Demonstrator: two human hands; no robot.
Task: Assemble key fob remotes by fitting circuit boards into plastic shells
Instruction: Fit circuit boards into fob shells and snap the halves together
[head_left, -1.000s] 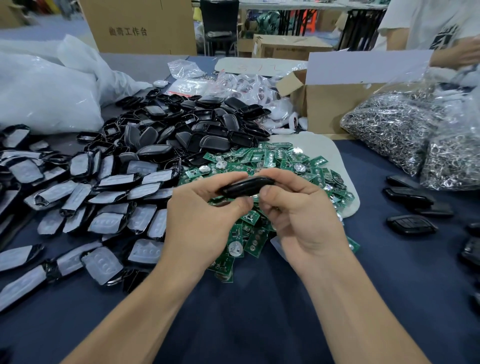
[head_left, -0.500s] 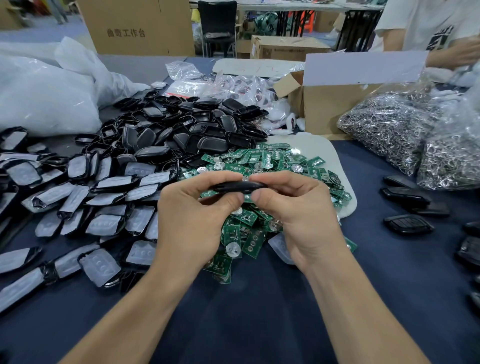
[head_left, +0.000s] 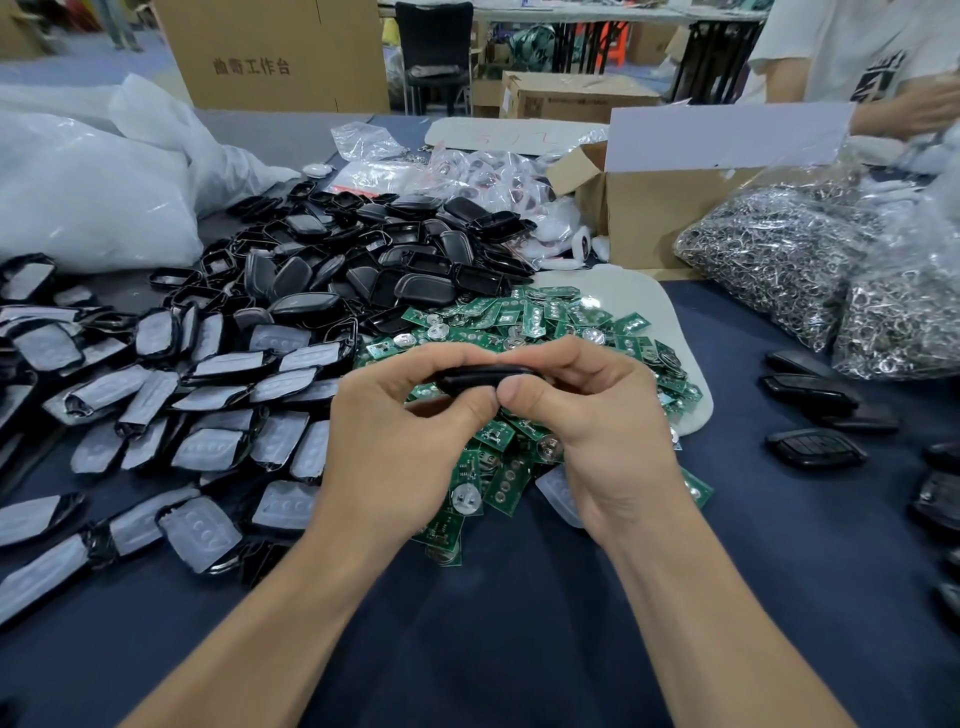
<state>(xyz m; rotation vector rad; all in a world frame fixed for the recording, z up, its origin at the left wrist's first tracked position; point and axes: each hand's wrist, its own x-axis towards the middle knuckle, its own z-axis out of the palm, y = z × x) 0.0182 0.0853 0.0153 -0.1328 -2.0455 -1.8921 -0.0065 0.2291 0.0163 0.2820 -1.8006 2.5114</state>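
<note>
A black key fob shell (head_left: 478, 375) is held edge-on above the table. My left hand (head_left: 400, 441) pinches its left end between thumb and fingers, and my right hand (head_left: 592, 421) pinches its right end. Under both hands lies a heap of green circuit boards (head_left: 540, 322) with round metal contacts. Whether a board sits inside the held shell is hidden.
Black shells (head_left: 363, 260) are piled behind the boards; shell halves with grey rubber pads (head_left: 208, 395) spread to the left. Closed black fobs (head_left: 815, 447) lie at the right. Bags of metal rings (head_left: 810, 260), a cardboard box (head_left: 670, 213) and another person (head_left: 857, 57) are at the back right.
Both hands have lowered slightly and closed in on the shell, which has turned flatter and more edge-on.
</note>
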